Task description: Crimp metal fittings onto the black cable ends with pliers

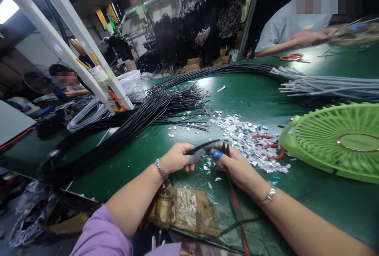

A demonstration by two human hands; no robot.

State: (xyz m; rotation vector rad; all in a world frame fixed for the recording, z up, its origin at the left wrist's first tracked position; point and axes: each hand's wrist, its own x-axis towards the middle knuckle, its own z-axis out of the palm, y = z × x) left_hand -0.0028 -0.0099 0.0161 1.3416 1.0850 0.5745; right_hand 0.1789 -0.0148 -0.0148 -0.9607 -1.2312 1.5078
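Observation:
My left hand (181,157), with a grey covering on one finger, is closed on a thin black cable (201,146). The cable runs right, towards the fingers of my right hand (232,161). Blue tape wraps the right thumb, and a grey covering sits on a finger. My right hand is also closed; a dark tool with pointed tips (226,149) sticks up from it, its exact kind unclear. Below that hand hangs a dark red strip (237,204). Silvery foil scraps (237,129) lie just beyond my hands, with a red-handled tool (276,151) among them.
A long bundle of black cables (118,137) curves across the green table (310,204) at left. Grey cables (322,84) lie at right behind a green fan (340,141). Taped cardboard (192,210) is at the near edge. Orange-handled scissors (291,56) lie near a co-worker (284,27).

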